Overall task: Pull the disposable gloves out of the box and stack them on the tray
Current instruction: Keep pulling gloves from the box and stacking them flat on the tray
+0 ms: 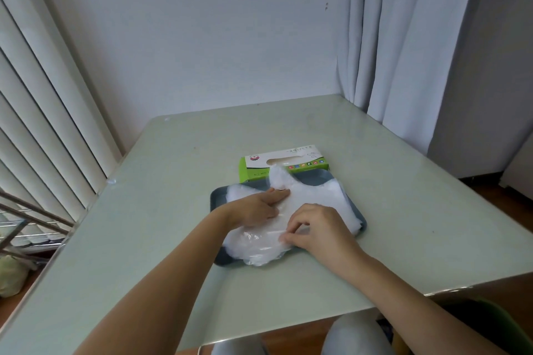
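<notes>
Near the desk's front edge, head view, 1 line per item.

Desk [173, 210]: pale green, glossy top. A wall runs along the far edge, slatted blinds [43, 95] stand at the left edge and a curtain [389, 37] hangs by the far-right corner.

Tray [215, 196]: dark grey-blue with a shallow rim, mid-desk and nearer the front edge.

Box [253, 170]: green and white carton lying flat against the tray's far rim, slot upward.

Gloves [317, 196]: a heap of thin translucent film covering most of the tray and overhanging its near and right rims.

Protruding glove [278, 174]: 1 piece standing up out of the box slot. Its lower part appears to join the heap.

Left hand [256, 206]: laid on the heap's left part, fingers straight and pressing down, gripping nothing.

Right hand [320, 228]: on the heap's near-right part, fingers curled, thumb and fingertips pinching a fold of film.

Handling (judged): nearly weightless, limp, slick and clingy, so layers will likely drag each other or drift.
- Best hold is a pinch on a cuff or fold edge, with the other palm flat as a weight.
- The carton also looks light and may lift under a tug unless steadied.

Room (judged): bare desk lies to the left and right of the tray and beyond the box.
- The box sits against the far rim, so there is no gap on that side.
- The overhang at the near rim is the weak spot, because film could slide off toward the front edge.
</notes>
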`<state>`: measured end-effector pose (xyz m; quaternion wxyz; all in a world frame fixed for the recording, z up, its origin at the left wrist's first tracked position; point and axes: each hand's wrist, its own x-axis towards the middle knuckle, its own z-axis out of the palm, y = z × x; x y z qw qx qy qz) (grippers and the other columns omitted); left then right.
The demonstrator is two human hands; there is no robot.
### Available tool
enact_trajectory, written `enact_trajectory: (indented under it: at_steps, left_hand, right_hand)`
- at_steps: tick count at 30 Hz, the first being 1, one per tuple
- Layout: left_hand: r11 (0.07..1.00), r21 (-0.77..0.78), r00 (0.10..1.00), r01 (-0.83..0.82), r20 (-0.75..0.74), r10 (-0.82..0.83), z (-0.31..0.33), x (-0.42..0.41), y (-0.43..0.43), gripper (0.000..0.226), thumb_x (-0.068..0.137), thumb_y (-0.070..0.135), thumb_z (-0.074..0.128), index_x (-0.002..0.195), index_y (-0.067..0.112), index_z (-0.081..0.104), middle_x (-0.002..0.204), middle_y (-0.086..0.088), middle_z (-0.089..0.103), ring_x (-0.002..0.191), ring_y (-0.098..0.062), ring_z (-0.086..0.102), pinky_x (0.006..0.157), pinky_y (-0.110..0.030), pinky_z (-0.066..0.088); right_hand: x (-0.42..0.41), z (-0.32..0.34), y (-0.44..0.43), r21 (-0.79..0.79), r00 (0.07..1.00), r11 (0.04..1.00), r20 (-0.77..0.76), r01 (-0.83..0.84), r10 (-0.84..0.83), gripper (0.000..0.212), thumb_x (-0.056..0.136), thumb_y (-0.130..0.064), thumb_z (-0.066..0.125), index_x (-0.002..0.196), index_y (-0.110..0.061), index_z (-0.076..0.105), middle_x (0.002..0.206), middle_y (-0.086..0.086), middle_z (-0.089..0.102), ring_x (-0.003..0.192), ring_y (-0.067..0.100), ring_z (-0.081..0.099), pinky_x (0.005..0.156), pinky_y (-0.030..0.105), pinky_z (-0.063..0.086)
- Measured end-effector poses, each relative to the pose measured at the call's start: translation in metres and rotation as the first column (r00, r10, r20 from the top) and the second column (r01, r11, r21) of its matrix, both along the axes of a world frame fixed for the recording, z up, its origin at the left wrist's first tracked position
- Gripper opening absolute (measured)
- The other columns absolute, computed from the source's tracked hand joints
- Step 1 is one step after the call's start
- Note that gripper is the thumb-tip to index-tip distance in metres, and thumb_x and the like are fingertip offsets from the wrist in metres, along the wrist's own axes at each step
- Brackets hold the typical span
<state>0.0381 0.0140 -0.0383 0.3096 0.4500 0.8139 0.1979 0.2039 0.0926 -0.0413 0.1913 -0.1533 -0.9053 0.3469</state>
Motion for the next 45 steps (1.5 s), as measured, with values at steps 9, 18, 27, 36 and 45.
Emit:
enact_trajectory:
  at_steps: [9, 18, 27, 36, 45]
  left_hand:
    - [0.999, -0.024, 0.999, 0.034, -0.024, -0.035, 0.0, 0.002, -0.003, 0.057, 0.103, 0.022, 0.038, 0.153, 0.034, 0.014, 0.162, 0.006, 0.0, 0.148, -0.013, 0.004, 0.121, -0.035, 0.004]
    - [0.994, -0.057, 0.98, 0.092, -0.17, -0.101, -0.005, 0.005, 0.0, 0.068, 0.095, 0.05, 0.047, 0.153, 0.035, 0.015, 0.162, 0.009, 0.005, 0.149, -0.017, 0.003, 0.121, -0.041, 0.006]
    - [0.965, -0.097, 0.781, 0.245, -0.569, -0.256, 0.016, -0.013, 0.013, 0.095, 0.086, 0.065, 0.049, 0.155, 0.017, 0.004, 0.162, 0.001, -0.002, 0.148, -0.017, -0.012, 0.117, -0.032, -0.009]
    - [0.994, 0.076, 0.875, 0.08, -0.483, -0.034, 0.03, -0.055, 0.018, 0.072, 0.094, 0.054, 0.046, 0.152, 0.015, 0.024, 0.16, -0.003, 0.017, 0.149, -0.019, 0.006, 0.117, -0.029, 0.004]
    - [0.962, 0.188, 0.968, -0.2, -0.115, 0.224, 0.016, -0.1, 0.021, 0.053, 0.096, 0.037, 0.054, 0.146, 0.029, 0.038, 0.155, 0.008, 0.031, 0.141, -0.014, 0.03, 0.114, -0.027, 0.022]
  right_hand:
    - [0.027, 0.023, -0.015, -0.417, 0.83, 0.777, 0.09, -0.471, 0.551, 0.017, 0.092, -0.004, 0.057, 0.103, -0.014, 0.066, 0.106, -0.003, 0.072, 0.105, 0.004, 0.065, 0.092, 0.018, 0.046]
    - [0.004, 0.022, 0.048, -0.047, 0.94, 0.979, 0.274, -0.196, 0.202, 0.035, 0.094, -0.026, 0.059, 0.129, -0.028, 0.056, 0.137, -0.014, 0.052, 0.127, -0.001, 0.044, 0.103, 0.014, 0.03]
    - [0.003, 0.023, 0.054, 0.139, 0.857, 0.949, 0.48, -0.283, 0.185, 0.071, 0.083, -0.049, 0.067, 0.145, -0.035, 0.035, 0.155, -0.015, 0.023, 0.14, 0.0, 0.02, 0.098, 0.005, 0.014]
    - [-0.023, 0.048, 0.083, 0.055, 0.898, 0.971, 0.395, -0.231, 0.191, 0.027, 0.084, -0.041, 0.068, 0.108, -0.029, 0.067, 0.105, -0.016, 0.065, 0.098, -0.002, 0.06, 0.089, 0.017, 0.046]
    - [-0.114, 0.044, 0.133, 0.298, 0.971, 0.937, 0.205, -0.18, 0.122, 0.031, 0.095, -0.004, 0.049, 0.109, -0.021, 0.071, 0.128, -0.001, 0.053, 0.117, 0.015, 0.048, 0.094, 0.022, 0.034]
